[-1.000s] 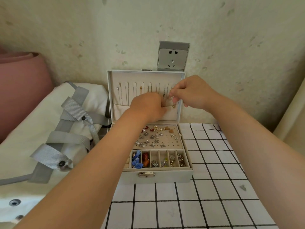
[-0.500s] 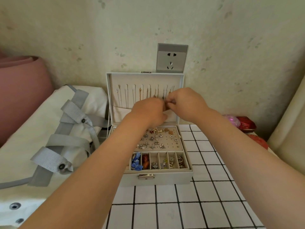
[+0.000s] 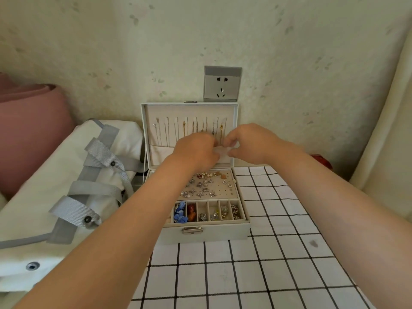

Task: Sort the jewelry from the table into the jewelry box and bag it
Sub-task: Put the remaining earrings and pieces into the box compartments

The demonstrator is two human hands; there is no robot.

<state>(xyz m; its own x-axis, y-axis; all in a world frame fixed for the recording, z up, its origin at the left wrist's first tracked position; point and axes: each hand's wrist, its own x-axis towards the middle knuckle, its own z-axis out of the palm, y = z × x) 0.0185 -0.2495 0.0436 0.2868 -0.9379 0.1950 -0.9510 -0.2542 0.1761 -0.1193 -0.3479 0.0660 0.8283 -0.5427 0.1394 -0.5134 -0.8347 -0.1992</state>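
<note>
Within the last second both hands have dropped from the hooks to the pocket (image 3: 160,155) low in the open lid, centre frame. A necklace (image 3: 184,130) looks hung, its tail probably being tucked away. The right hand (image 3: 252,143) pinches the pale pocket edge; the left hand (image 3: 196,152) hides its curled fingers, grasp unclear. The jewelry box (image 3: 214,234) stands open on the bench (image 3: 267,264), trays filled. The bag (image 3: 66,175) lies at left, unused.

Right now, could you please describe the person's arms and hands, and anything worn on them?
The left forearm and right forearm are bare to the picture's edge: no sleeves, watch or bracelet. The left hand and right hand wear no gloves; no rings show.
</note>
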